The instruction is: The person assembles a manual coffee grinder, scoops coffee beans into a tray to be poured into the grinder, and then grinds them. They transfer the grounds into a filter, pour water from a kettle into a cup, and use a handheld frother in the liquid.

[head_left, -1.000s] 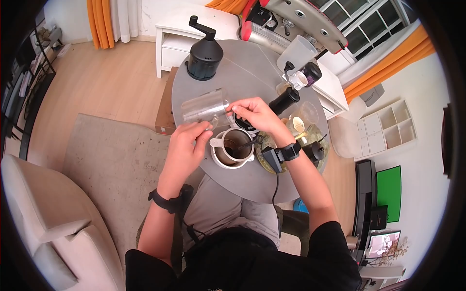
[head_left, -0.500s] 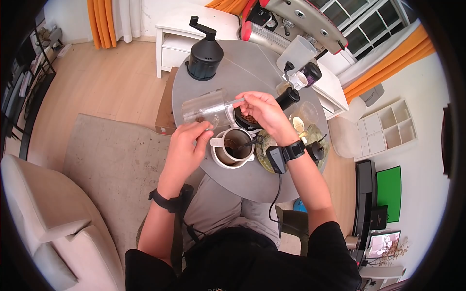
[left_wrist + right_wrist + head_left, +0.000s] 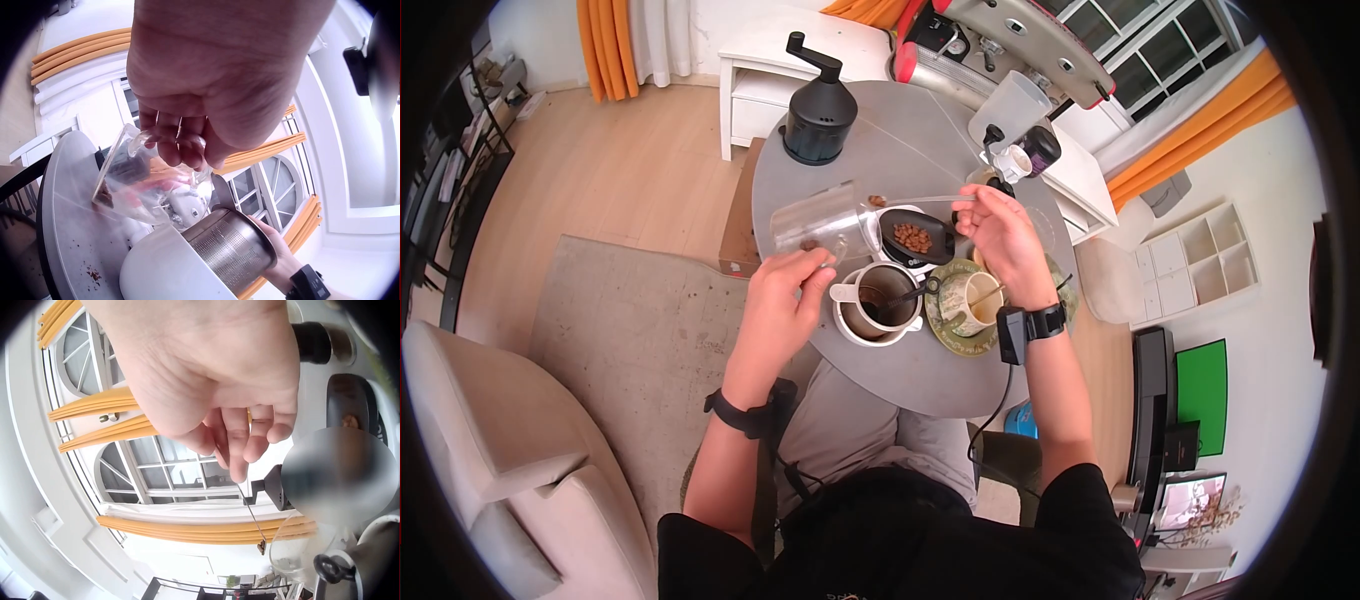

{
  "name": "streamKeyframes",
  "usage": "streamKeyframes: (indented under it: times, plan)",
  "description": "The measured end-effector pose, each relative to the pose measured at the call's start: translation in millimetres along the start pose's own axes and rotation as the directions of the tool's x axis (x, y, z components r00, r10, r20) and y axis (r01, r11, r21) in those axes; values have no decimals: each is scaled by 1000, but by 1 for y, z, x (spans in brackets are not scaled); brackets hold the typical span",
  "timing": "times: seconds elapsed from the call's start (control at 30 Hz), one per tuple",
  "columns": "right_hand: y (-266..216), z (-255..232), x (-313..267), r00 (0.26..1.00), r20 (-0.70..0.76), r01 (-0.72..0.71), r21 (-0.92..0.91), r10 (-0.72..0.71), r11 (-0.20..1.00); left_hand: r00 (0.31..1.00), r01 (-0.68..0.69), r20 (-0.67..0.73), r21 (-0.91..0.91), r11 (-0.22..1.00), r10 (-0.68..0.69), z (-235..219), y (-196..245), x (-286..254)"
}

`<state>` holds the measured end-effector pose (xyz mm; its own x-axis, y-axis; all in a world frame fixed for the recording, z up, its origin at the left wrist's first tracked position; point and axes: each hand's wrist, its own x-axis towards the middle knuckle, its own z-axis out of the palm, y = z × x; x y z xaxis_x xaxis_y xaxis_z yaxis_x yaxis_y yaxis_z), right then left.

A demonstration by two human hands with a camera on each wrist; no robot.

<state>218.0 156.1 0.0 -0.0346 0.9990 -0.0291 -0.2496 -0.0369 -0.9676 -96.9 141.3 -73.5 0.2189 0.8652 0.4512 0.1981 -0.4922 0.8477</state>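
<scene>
My left hand (image 3: pixel 785 300) grips the handle of a clear glass jug (image 3: pixel 820 222), tipped on its side with its mouth to the right. A little brown matter (image 3: pixel 105 195) shows inside it in the left wrist view. My right hand (image 3: pixel 1005 245) pinches the end of a long thin spoon (image 3: pixel 920 199); a brown clump (image 3: pixel 261 545) sits on its far tip, at the jug's mouth. Below the spoon, a black scoop-shaped tray (image 3: pixel 943 226) holds brown beans (image 3: pixel 913 237). Nearer me stands a white mug (image 3: pixel 852 332) with a metal mesh strainer (image 3: pixel 228 247) in it.
A patterned cup (image 3: pixel 962 303) with a light stick stands on a green saucer (image 3: pixel 975 347) at right. A black hand-crank grinder (image 3: pixel 820 120) is at the back left of the round grey table (image 3: pixel 900 130). Brown crumbs (image 3: pixel 94 275) lie on the tabletop. An espresso machine (image 3: pixel 1025 45) stands behind.
My right hand has moved to the right, drawing the spoon out of the jug with a brown clump on its tip. The tray of beans and the cup are now uncovered. My left hand stays put.
</scene>
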Motion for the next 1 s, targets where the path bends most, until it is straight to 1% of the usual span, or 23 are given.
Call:
streamKeyframes:
  times: [0.13,0.2,0.23,0.3,0.33,0.37,0.4,0.47,0.53,0.6,0.63,0.7,0.73,0.8,0.83,1.0]
  plan:
    - [-7,-22,-13,999,-32,44,19,-43,999,1000,14,-7,1,1000,-14,1,0,-1]
    - [-8,-32,-18,995,-60,71,-77,-76,994,1000,11,-6,4,1000,-11,1,0,0]
    - [-6,-37,-19,995,-60,71,-77,-76,994,1000,8,-5,7,1000,-8,1,1,0]
    - [-4,-46,-21,994,-78,61,-214,-79,975,1000,7,-4,7,1000,-7,1,1,0]
    - [-4,-48,-23,994,-78,61,-214,-79,975,1000,7,-5,7,1000,-7,0,2,0]
    - [-4,-50,-24,995,-66,53,-297,-75,954,1000,7,-6,8,1000,-7,1,1,0]
    - [-4,-48,-24,996,-53,45,-377,-70,925,1000,-2,-11,6,1000,2,1,0,0]
    - [-7,-42,-24,996,-53,42,-368,-66,929,1000,-11,-16,4,1000,11,1,0,0]
    - [-6,-33,-22,997,-55,38,-359,-62,932,1000,9,-4,6,1000,-9,0,2,0]
    - [-1,-22,-14,996,46,92,-329,-82,940,1000,-3,-5,10,1000,3,1,0,0]
    - [2,-15,-11,996,46,92,-328,-81,940,1000,-14,-7,15,1000,14,1,0,0]
    - [7,2,-3,989,134,119,-458,-64,881,1000,-11,-3,11,1000,11,1,1,0]
    - [11,11,1,989,135,118,-458,-62,881,1000,-9,1,8,1000,9,1,1,0]
    - [18,26,9,978,208,141,-590,-19,795,1000,-20,0,12,1000,20,1,-2,0]
    - [24,29,14,976,214,101,-563,26,821,999,-33,0,15,999,33,1,-2,0]
    - [38,46,36,969,231,64,-582,90,810,1000,-11,12,8,1000,11,-1,-1,1]
